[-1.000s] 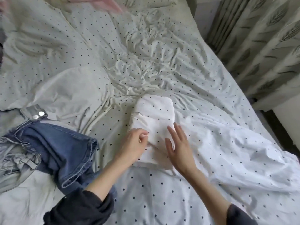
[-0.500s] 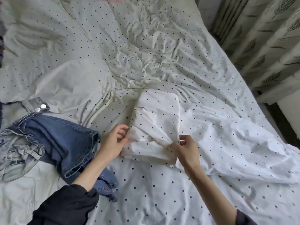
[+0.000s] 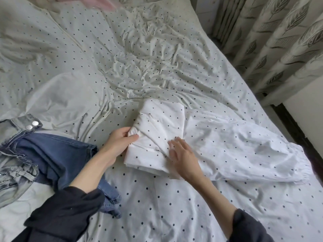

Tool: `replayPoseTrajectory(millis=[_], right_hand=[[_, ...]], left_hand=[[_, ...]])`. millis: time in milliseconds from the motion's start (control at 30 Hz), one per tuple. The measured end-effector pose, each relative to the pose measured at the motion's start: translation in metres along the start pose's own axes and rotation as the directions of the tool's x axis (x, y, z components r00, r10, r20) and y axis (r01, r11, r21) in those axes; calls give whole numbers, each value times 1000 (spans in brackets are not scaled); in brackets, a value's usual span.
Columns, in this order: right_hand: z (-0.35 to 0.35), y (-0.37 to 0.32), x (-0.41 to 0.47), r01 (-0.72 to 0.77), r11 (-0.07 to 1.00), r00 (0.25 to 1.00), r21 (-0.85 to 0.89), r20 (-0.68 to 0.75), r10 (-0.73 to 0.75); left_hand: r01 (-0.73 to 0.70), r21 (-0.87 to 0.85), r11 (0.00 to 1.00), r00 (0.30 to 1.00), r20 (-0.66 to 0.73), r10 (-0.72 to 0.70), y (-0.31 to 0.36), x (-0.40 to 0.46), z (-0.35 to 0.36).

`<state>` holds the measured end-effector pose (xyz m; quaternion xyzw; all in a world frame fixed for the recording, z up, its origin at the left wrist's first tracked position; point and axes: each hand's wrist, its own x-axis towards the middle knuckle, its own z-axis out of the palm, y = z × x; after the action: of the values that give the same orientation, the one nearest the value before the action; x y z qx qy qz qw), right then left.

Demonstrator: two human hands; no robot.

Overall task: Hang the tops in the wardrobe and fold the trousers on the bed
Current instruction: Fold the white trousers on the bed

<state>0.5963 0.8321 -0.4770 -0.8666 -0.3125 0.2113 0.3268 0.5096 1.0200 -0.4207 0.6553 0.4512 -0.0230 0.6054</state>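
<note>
- White dotted trousers are half-folded on bed.
- L hand pinches fold edge; R hand, fingers loosely spread, holding nothing, rests on the fold.
- Remaining leg should be smoothed, then folded over.

The bed fills most of the view, covered by a pale sheet with small dark dots, heavily creased toward its middle. On it, near the centre, lies a white dotted pair of trousers, partly folded into a thick bundle, with one long leg (gathered at the cuff) stretched flat to the right. At the left edge lies a heap of blue jeans, and a paler denim piece with two metal buttons lies against it. Something pink lies at the far end, blurred.
</note>
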Motion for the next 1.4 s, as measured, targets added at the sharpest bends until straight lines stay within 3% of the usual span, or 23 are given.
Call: replayPoseTrajectory(millis=[133, 233, 333, 400, 500, 567, 600, 700, 833, 933, 1100, 1167, 1233, 1333, 1400], right_hand=[[-49, 21, -11, -253, 903, 954, 347, -65, 292], [-89, 39, -22, -281, 783, 895, 555, -143, 423], [-120, 59, -34, -264, 682, 841, 682, -183, 509], [-131, 75, -44, -277, 735, 832, 619, -229, 505], [-128, 91, -57, -293, 882, 875, 369, -268, 403], [-118, 94, -60, -246, 952, 926, 183, -244, 287], [-112, 91, -58, -212, 972, 949, 105, -214, 231], [-97, 92, -54, -133, 989, 981, -60, -151, 123], [-90, 93, -46, -151, 959, 988, -241, -65, 139], [-88, 90, -44, -207, 949, 976, -238, 13, 216], [-58, 55, -42, -105, 958, 971, -267, 182, 158], [-43, 33, -41, -114, 981, 952, -156, 264, 153], [-32, 6, -37, -176, 982, 931, 71, 336, 143], [-22, -26, -30, -207, 921, 908, 331, 416, 54], [-22, -37, -30, -239, 862, 917, 447, 395, 49]], left_hand=[[-171, -12, 985, 984, 53, 172, 45, -20, 36], [-270, 37, 962, 951, 164, 261, 69, -35, 95], [-277, 80, 958, 896, 382, 227, 73, -40, 154], [-293, 118, 949, 890, 395, 226, 63, -33, 177], [-238, 246, 939, 970, 100, 220, 38, -11, 176], [-88, 269, 959, 993, -57, 107, 18, 1, 166], [-5, 214, 977, 998, -66, 19, 11, 6, 159], [117, 110, 987, 987, 95, -128, 0, 12, 167], [100, 74, 992, 992, 65, -105, -1, 16, 173], [70, 31, 997, 992, 107, -73, 0, 7, 162], [-125, 97, 987, 986, 120, 113, 9, -26, 114], [-174, 118, 978, 982, 98, 163, 16, -38, 88], [-226, 154, 962, 974, 55, 220, 27, -49, 58], [-298, 205, 932, 953, 2, 304, 48, -62, 29], [-319, 243, 916, 942, -25, 335, 58, -68, 24]])
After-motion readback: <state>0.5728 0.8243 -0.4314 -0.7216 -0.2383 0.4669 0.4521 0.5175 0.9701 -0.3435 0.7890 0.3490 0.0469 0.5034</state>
